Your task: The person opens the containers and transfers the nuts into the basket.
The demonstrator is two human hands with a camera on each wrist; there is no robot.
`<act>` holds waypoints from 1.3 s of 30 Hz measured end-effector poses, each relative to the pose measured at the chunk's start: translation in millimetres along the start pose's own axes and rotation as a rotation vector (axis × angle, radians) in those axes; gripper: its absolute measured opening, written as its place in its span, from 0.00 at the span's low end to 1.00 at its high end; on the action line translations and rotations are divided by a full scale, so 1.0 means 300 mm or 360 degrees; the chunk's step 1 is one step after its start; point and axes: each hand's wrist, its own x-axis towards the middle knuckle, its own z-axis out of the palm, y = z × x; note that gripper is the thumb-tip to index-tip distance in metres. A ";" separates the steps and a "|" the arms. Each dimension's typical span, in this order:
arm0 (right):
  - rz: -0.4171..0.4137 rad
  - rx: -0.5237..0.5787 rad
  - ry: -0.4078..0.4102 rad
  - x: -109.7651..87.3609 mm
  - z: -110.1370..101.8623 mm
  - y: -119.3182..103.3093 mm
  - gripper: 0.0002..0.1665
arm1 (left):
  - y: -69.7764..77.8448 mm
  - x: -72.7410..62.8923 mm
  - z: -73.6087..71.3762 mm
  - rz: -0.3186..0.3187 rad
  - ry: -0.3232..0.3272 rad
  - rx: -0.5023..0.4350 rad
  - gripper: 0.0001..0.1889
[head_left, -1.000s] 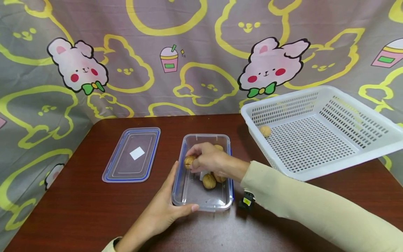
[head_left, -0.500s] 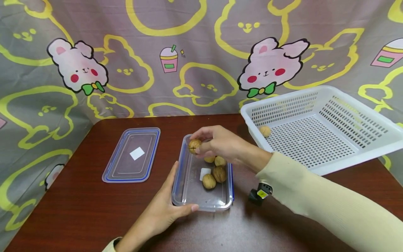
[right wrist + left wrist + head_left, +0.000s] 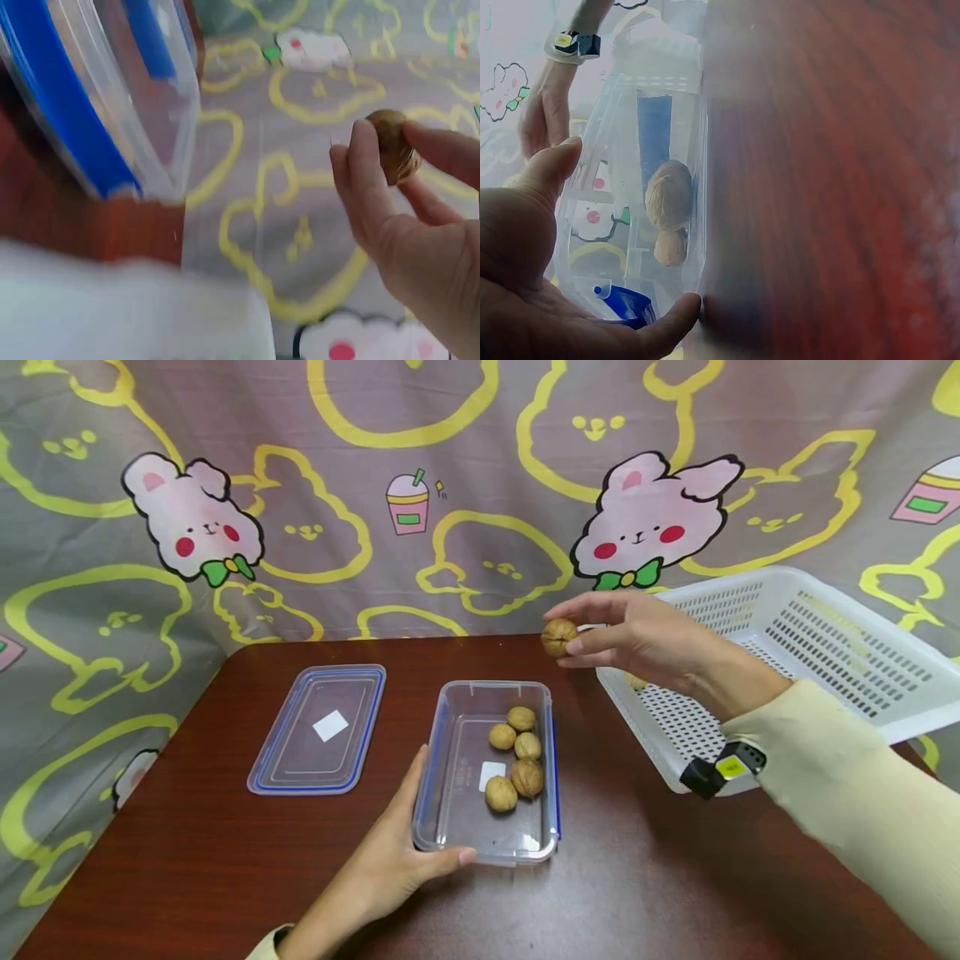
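Observation:
My right hand (image 3: 637,639) pinches a brown walnut (image 3: 557,638) between fingertips and thumb, up in the air by the basket's left side. The right wrist view shows the same walnut (image 3: 393,146) at the fingertips. My left hand (image 3: 401,847) grips the near left corner of a clear plastic food container (image 3: 438,760), thumb along its near rim and fingers down its left side. Several walnuts (image 3: 527,777) lie inside, mostly toward the right wall, around a small white label. Blue clips show on the container in both wrist views.
A white perforated plastic basket (image 3: 918,693) stands at the right, partly hidden by my right arm; one walnut (image 3: 636,681) shows in its left corner. A clear lid with a blue seal (image 3: 300,768) lies on the left. Behind the table (image 3: 187,860) hangs a cartoon-patterned curtain (image 3: 480,477).
My right hand has lifted the walnut out of the container and carried it up and right toward the basket. The left hand keeps its grip on the container.

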 end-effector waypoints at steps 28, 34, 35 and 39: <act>0.0230 -0.0171 0.0112 -0.003 -0.522 0.205 0.24 | 0.011 -0.001 -0.003 -0.0024 0.0000 0.0029 0.70; 0.0273 -0.0242 -0.0077 0.026 -0.565 0.245 0.26 | 0.011 -0.001 0.002 -0.0046 0.0005 0.0014 0.70; 0.0278 -0.0246 -0.0108 0.031 -0.571 0.251 0.26 | 0.011 -0.001 0.002 -0.0049 0.0006 0.0009 0.70; 0.0339 -0.0256 -0.0130 0.053 -0.581 0.273 0.26 | 0.011 -0.003 0.003 -0.0047 0.0013 0.0005 0.70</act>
